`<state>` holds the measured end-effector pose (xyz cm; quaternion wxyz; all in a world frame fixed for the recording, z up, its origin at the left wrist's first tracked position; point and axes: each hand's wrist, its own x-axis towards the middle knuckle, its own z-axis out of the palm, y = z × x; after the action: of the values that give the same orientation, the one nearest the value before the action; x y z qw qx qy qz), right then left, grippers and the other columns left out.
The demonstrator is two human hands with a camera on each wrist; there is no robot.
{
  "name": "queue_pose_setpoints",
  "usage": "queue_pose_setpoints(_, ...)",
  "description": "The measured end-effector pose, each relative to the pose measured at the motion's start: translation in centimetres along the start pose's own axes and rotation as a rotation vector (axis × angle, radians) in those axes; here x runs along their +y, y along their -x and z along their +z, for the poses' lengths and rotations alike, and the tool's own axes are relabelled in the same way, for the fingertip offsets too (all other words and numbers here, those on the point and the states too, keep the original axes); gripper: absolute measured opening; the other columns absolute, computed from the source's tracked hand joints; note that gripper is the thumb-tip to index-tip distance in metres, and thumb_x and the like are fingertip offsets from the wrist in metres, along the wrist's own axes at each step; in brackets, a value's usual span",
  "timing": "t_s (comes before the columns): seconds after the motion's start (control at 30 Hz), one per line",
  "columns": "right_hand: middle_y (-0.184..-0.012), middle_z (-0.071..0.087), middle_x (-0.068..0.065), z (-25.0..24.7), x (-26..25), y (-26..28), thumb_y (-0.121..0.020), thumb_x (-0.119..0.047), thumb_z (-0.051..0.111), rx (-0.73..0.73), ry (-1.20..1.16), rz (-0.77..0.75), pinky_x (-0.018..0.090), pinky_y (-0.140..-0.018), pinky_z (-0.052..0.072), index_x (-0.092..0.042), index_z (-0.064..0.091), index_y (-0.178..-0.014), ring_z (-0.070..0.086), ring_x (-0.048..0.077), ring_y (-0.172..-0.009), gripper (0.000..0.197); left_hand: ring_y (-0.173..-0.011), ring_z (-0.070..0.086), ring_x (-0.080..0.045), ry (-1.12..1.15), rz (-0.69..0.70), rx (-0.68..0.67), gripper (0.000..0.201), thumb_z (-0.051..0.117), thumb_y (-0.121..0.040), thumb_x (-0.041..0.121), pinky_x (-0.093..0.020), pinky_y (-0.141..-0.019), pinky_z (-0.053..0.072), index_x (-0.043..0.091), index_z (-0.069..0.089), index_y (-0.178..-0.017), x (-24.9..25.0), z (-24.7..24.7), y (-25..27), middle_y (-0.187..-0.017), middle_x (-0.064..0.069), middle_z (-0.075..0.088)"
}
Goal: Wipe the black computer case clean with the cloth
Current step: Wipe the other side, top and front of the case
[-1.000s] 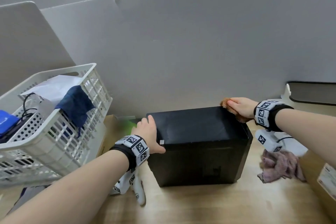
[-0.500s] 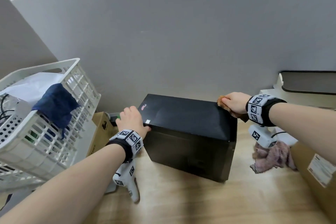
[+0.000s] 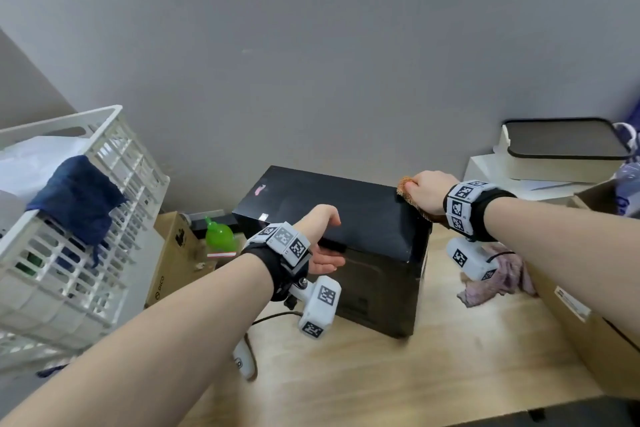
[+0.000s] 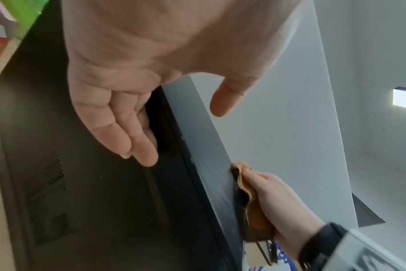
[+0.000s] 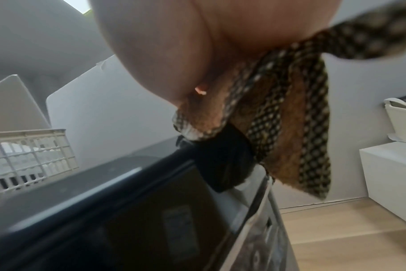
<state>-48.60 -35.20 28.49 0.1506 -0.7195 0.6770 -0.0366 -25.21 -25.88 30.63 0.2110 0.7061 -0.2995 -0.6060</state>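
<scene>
The black computer case (image 3: 360, 218) lies on its side on the wooden table, turned at an angle. My right hand (image 3: 427, 191) grips a bunched brown cloth (image 3: 406, 191) and presses it on the far right corner of the case's top. The right wrist view shows the cloth (image 5: 290, 139) hanging over the case's (image 5: 127, 201) edge. My left hand (image 3: 325, 240) is open at the near upper edge, thumb above the top, fingers (image 4: 132, 143) straight beside the side panel (image 4: 81, 183). I cannot tell whether they touch it.
A white slatted basket (image 3: 114, 163) holding a blue cloth (image 3: 76, 198) stands at left. Beside it are a cardboard box (image 3: 173, 253) and a green bottle (image 3: 220, 236). A pink rag (image 3: 498, 284), another cardboard box (image 3: 606, 329) and a lidded white box (image 3: 561, 152) stand at right.
The case has swung round on the table, its left end going away from me. My left hand left that end and opened at the near edge. My right hand kept the cloth at the corner.
</scene>
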Motion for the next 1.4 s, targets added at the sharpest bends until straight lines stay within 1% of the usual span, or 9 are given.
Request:
queue_pose_setpoints(0.1,-0.107,0.067,0.019,-0.1,-0.6,2.0,-0.097,-0.036,0.033,-0.028,0.002,0.009,0.035,-0.081,0.045,-0.009,0.064,-0.096,0.058,0.035,-0.088,0.040,-0.088,0.072,-0.033,-0.019,0.001,0.047,0.068,0.059,-0.072,0.045,-0.038,-0.083,0.055,0.019,0.039,-0.132,0.0,-1.0,-0.1,-0.135,-0.019,0.050)
queue_pose_setpoints(0.23,-0.092,0.063,0.016,-0.1,-1.9,5.1,-0.097,-0.032,0.038,-0.089,-0.042,0.014,0.032,-0.076,0.045,-0.008,0.058,-0.082,0.059,0.035,-0.086,0.035,-0.075,0.058,-0.030,-0.090,0.038,0.154,0.049,0.055,-0.068,0.056,-0.032,-0.071,0.043,0.013,0.049,-0.091,0.1,-2.3,0.0,-0.084,-0.016,0.061)
queue_pose_setpoints(0.37,-0.072,0.057,0.007,1.4,-4.3,8.0,-0.096,-0.026,0.039,-0.164,-0.153,0.018,0.030,-0.069,0.043,-0.009,0.057,-0.074,0.060,0.032,-0.080,0.033,-0.052,0.057,-0.029,-0.175,0.100,0.278,0.075,0.047,-0.072,0.065,-0.028,-0.063,0.042,0.005,0.050,-0.115,0.5,-3.9,0.6,-0.089,-0.023,0.064)
queue_pose_setpoints(0.53,-0.074,0.059,0.007,2.6,-6.8,9.9,-0.097,-0.025,0.040,-0.195,-0.193,0.008,0.030,-0.069,0.044,-0.007,0.060,-0.084,0.060,0.028,-0.077,0.030,-0.104,0.066,-0.038,-0.128,0.166,0.322,0.067,0.046,-0.079,0.062,-0.032,-0.066,0.045,0.011,0.051,-0.123,0.2,-5.5,2.0,-0.130,-0.018,0.058)
queue_pose_setpoints(0.67,-0.077,0.059,0.008,2.9,-7.7,10.3,-0.097,-0.026,0.042,-0.184,-0.215,0.015,0.029,-0.062,0.041,-0.009,0.056,-0.078,0.056,0.021,-0.068,0.029,-0.082,0.071,-0.039,-0.127,0.209,0.342,0.064,0.043,-0.075,0.064,-0.044,-0.083,0.055,0.016,0.048,-0.117,-1.0,-6.4,3.1,-0.099,-0.022,0.065)
queue_pose_setpoints(0.87,-0.073,0.061,0.007,4.0,-6.9,11.6,-0.098,-0.035,0.040,-0.164,-0.421,0.054,0.039,-0.078,0.051,-0.015,0.054,-0.072,0.063,0.028,-0.076,0.036,-0.068,0.052,-0.025,-0.128,0.282,0.216,0.035,0.056,-0.074,0.049,-0.035,-0.074,0.046,0.018,0.056,-0.090,-3.6,-7.3,3.5,-0.078,-0.007,0.046)
queue_pose_setpoints(1.1,-0.095,0.043,-0.003,7.3,-6.4,15.9,-0.102,-0.038,0.041,0.286,-0.200,-0.246,0.038,-0.084,0.044,-0.024,0.065,-0.115,0.043,0.019,-0.091,0.032,-0.105,0.058,-0.021,-0.576,0.531,0.258,0.057,0.063,-0.085,0.022,-0.027,-0.085,0.043,0.007,0.044,-0.136,-8.3,-7.1,3.7,-0.116,-0.002,0.060)
queue_pose_setpoints(1.23,-0.093,0.047,-0.003,8.8,-9.2,17.4,-0.100,-0.034,0.043,0.252,-0.074,-0.457,0.039,-0.078,0.049,-0.023,0.063,-0.115,0.048,0.019,-0.089,0.027,-0.142,0.034,-0.025,-0.726,0.622,0.226,0.066,0.051,-0.095,0.021,-0.030,-0.113,0.027,0.010,0.023,-0.154,-10.8,-6.8,3.8,-0.155,-0.012,0.034)
queue_pose_setpoints(1.4,-0.100,0.048,-0.003,9.8,-14.7,18.9,-0.102,-0.036,0.040,0.195,-0.011,-0.504,0.034,-0.078,0.044,-0.022,0.058,-0.118,0.050,0.019,-0.097,0.028,-0.147,0.023,-0.022,-0.692,0.671,0.206,0.059,0.038,-0.101,0.016,-0.024,-0.115,0.016,0.012,0.018,-0.156,-12.1,-7.0,3.7,-0.159,-0.011,0.027)
